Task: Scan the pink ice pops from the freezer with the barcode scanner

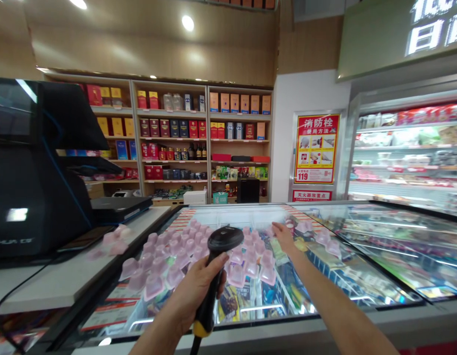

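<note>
My left hand is wrapped round the handle of a black and yellow barcode scanner, its head up and its cable running down. Rows of pink translucent plastic cups, joined in small clusters, cover the freezer's glass top in front of me. My right hand reaches over the glass at the right edge of these cups. Its fingers point left, slightly apart, near a pink cup; whether they touch it is unclear. More pink cups lie to the right of that hand.
A black checkout terminal stands on a white counter at left, with a pink cluster beside it. Shelves of boxed goods line the back wall. Another glass-topped freezer and a lit fridge are at right.
</note>
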{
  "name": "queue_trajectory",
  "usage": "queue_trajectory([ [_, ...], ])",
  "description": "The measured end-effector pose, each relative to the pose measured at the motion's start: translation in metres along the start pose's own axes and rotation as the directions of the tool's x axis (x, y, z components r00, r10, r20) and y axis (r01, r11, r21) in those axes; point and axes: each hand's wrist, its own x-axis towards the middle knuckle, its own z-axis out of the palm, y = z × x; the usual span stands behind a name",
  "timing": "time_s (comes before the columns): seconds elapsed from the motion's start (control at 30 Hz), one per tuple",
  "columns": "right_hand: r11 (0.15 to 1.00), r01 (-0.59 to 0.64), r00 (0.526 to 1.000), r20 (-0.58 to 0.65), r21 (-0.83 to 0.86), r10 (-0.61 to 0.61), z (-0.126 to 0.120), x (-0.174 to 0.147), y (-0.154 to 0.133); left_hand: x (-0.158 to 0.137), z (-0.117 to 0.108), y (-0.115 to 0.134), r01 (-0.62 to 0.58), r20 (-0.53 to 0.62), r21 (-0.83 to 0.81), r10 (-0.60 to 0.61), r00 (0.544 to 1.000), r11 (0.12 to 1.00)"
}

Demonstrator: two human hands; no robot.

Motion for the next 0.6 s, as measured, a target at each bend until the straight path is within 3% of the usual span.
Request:
queue_trajectory([
  [0.13,0.935,0.14,0.977,-0.109,-0.326,-0.184,-0.003,-0.006,0.016,0.015,0.004,-0.008,0.012,-0.029,-0.009,-0.012,1.0,1.0],
  [0.33,0.825,0.212,0.975,0.061,-0.523,-0.212,-0.007,-0.007,0.023,0.032,0.009,-0.02,0.046,-0.029,-0.027,-0.047,0.998,0.999],
  [0.43,0.643,0.23,0.95,0.024,-0.73,-0.312,-0.031,0.015,0.012,0.036,0.011,-0.022,0.067,-0.063,-0.012,-0.068,0.996,0.998],
  [0.5,0.467,0.154,0.93,-0.032,-0.871,-0.367,-0.055,0.034,0.005,0.04,0.01,-0.023,0.082,-0.078,-0.005,-0.082,0.994,0.997],
  [0.6,0.243,0.011,0.938,-0.074,-0.97,-0.338,-0.088,0.062,0.003,0.048,0.006,-0.026,0.097,-0.117,0.0,-0.097,0.988,0.995],
])
